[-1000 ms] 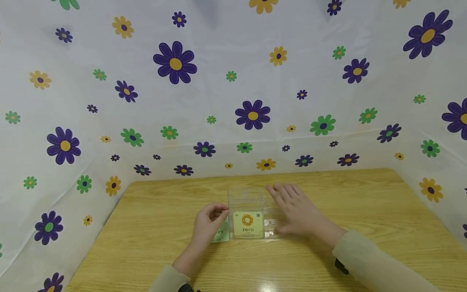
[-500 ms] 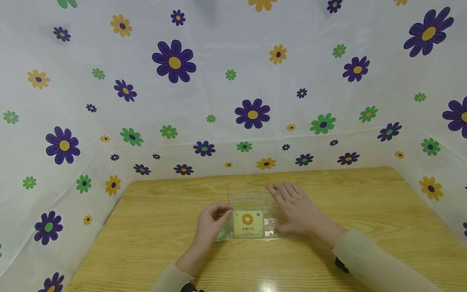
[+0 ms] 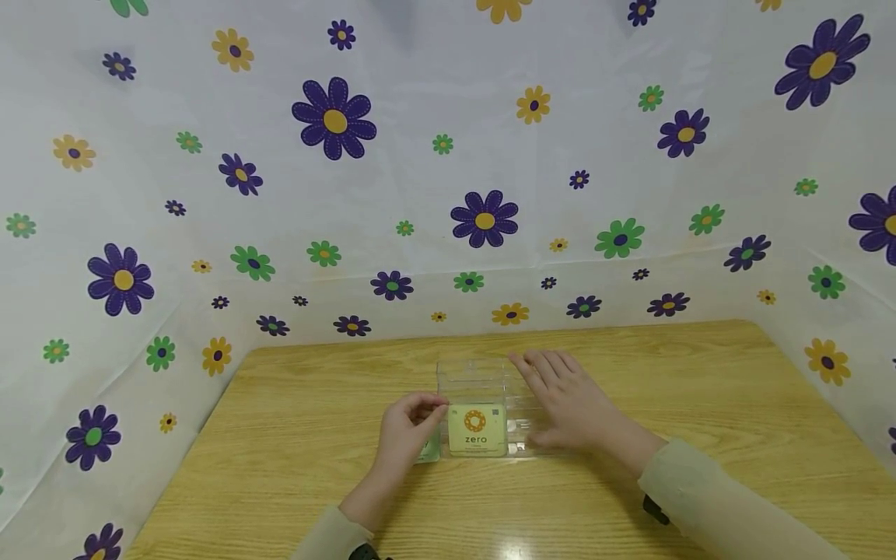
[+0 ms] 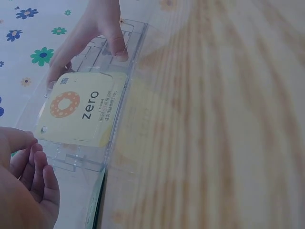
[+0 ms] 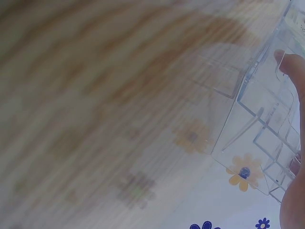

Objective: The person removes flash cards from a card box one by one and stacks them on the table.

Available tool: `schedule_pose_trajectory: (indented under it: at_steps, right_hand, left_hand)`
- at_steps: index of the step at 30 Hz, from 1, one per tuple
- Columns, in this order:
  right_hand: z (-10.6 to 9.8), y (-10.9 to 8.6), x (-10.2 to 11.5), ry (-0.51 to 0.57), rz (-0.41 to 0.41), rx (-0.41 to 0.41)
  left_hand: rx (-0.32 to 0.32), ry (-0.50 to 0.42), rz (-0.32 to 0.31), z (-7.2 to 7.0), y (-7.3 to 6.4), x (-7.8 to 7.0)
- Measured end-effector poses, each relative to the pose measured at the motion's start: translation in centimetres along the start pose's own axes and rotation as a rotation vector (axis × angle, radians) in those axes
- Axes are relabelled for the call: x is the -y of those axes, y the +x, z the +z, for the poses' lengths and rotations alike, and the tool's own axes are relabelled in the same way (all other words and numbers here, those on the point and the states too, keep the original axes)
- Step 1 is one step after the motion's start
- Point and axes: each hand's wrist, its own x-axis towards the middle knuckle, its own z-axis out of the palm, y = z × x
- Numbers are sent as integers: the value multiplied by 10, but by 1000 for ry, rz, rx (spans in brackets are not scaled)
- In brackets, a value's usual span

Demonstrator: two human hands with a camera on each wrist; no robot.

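The zero card [image 3: 477, 432] lies in the left end of the clear holder [image 3: 472, 375], its print reading upright from the person's side; it is nearly square, so no long axis stands out, while the holder runs left to right. The left hand [image 3: 402, 432] is nearer: its fingertips are drawn together right at the card's far left corner, with the card to their right, though whether they pinch it I cannot tell. A green card [image 3: 429, 449], partly under that hand, sits just beside the holder's left end. The right hand [image 3: 570, 404] spreads long fingers across the holder's right part, fingertips by the far edge, thumb toward the near one, seemingly bracing it. The table [image 3: 595, 513] gives room to the left and on the near side; behind, the flowered cloth [image 3: 420, 260] rises at its far edge.
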Motion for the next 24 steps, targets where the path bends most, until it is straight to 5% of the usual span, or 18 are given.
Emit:
schedule_pose_trajectory:
  at_steps: [24]
  right_hand:
    - [0,0,0,-4,0,3]
  left_hand:
    - [17,18,-12,0,2,1]
